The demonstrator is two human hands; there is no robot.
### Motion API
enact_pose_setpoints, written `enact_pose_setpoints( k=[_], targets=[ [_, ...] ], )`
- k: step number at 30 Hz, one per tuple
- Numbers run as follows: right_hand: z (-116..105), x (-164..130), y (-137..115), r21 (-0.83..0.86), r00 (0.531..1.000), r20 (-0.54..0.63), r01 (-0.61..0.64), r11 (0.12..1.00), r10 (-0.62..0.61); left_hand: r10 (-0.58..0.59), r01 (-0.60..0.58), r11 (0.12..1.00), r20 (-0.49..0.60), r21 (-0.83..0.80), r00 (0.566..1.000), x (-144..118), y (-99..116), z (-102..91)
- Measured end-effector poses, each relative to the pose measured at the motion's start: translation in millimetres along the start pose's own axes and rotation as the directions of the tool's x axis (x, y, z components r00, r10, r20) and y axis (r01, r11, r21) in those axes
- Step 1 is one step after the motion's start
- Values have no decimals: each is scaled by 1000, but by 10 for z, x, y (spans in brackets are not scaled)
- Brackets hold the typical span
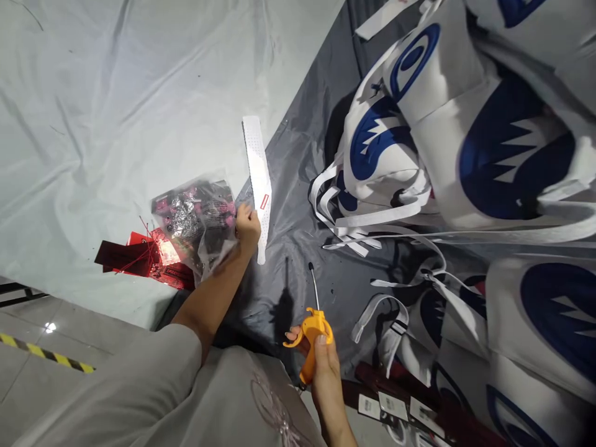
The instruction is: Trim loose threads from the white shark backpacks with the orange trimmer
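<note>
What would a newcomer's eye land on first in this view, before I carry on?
Probably the heap of white fabric pieces with bold blue eye-like prints filling the right side, its white straps trailing onto the grey sheet. Next, the orange tool with a thin metal nozzle gripped in the right hand at bottom centre. The left hand holds a white perforated strip, beside a clear bag of pink and black parts.

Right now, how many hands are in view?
2. The left hand grips a white perforated strip beside a clear bag; the right hand holds an orange tagging gun.
</note>
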State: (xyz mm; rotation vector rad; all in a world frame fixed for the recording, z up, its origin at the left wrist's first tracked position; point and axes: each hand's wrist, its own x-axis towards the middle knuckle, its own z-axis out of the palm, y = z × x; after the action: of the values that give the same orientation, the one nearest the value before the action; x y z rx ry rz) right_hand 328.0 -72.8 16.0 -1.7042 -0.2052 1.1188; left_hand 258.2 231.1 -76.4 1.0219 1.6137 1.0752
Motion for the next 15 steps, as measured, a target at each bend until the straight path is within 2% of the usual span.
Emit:
enact_pose_setpoints(
  k=[2,4,7,9,12,15],
  targets=[
    [-8,7,30,33,1000,-23,8,999,-7,-35,31,996,59,81,998,161,107,79],
    [-42,26,67,45,999,-32,-1,999,2,-35,12,972,96,234,995,249,205,129],
    [-105,53,111,27,999,-13,-49,998,50,-4,-36,901,92,433,996,299,299,163],
    [-129,58,138,18,997,5,-80,997,80,-19,-31,878,100,479,995,327,307,167],
    [-135,54,208,-12,996,16,-92,996,92,-43,-31,911,169,411,985,383,239,149],
    [-132,40,317,-96,996,4,-86,992,87,-72,27,985,266,168,961,393,142,106]
  ],
)
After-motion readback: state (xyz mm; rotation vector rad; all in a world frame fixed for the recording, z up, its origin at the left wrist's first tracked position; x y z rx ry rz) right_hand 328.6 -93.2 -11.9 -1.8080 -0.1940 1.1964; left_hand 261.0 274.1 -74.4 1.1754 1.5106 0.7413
